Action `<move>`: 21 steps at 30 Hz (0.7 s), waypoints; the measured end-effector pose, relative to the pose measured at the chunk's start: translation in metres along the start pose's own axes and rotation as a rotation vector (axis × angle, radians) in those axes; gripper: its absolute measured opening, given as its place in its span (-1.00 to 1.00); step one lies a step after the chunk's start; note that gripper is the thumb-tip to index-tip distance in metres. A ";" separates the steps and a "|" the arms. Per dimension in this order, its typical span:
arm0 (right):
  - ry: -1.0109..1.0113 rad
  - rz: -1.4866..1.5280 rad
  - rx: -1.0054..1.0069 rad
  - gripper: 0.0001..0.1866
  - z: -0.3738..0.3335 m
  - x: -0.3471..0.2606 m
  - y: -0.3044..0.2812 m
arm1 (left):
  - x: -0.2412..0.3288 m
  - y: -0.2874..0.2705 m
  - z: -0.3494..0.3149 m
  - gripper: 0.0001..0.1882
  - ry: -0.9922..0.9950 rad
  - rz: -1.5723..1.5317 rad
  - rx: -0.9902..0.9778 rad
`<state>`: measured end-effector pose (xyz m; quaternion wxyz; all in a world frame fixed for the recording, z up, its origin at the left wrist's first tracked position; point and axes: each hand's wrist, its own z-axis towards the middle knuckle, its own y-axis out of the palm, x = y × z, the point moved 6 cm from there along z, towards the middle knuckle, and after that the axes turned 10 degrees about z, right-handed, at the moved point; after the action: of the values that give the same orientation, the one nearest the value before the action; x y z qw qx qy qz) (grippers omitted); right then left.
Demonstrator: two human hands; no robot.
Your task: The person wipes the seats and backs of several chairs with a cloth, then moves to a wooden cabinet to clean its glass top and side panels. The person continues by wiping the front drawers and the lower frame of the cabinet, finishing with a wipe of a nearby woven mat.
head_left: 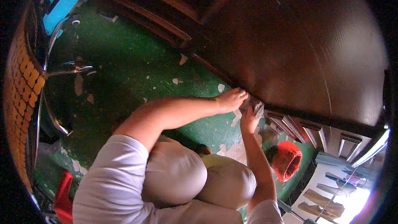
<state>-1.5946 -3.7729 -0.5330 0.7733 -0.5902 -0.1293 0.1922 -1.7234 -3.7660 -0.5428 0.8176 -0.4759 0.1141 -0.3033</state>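
Observation:
A crumpled greyish cloth (258, 108) is at the foot of a large dark wooden panel (286, 58), close to the green floor. My right hand (249, 121) is closed on it from below. Just left of the cloth, my left hand (231, 100) reaches to the panel's bottom edge with its fingers curled in. What those fingers hold, if anything, is too small and dark to make out. My bent knees (176, 172) are between my two forearms.
A red bag-like container (286, 161) stands on the worn green floor (124, 70) right of my right forearm. At left is a metal-framed chair with a tan tiled seat cover (25, 87). A blue plastic stool (56, 6) stands far left. Clothes (323, 203) hang lower right.

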 end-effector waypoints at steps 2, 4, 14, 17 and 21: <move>0.043 0.036 -0.002 -0.61 -0.010 0.013 0.006 | 0.005 0.001 0.001 -0.67 0.038 0.023 -0.022; 0.134 0.085 -0.066 -0.63 -0.005 0.015 0.005 | -0.005 -0.002 -0.009 -0.66 -0.025 0.032 -0.092; -0.208 0.338 -0.102 -0.77 0.077 -0.117 0.014 | -0.097 -0.083 -0.077 -0.80 -0.324 0.267 -0.167; -0.148 0.522 -0.142 -0.74 0.090 -0.131 0.048 | -0.116 -0.095 -0.097 -0.79 -0.580 0.151 -0.174; -0.345 0.629 -0.211 -0.44 0.098 -0.175 0.043 | -0.139 -0.103 -0.130 -0.72 -0.703 -0.087 -0.118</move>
<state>-1.7982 -3.7573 -0.5430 0.5783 -0.6364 -0.0892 0.5026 -1.9348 -3.8117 -0.5378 0.7645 -0.6018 -0.1772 -0.1482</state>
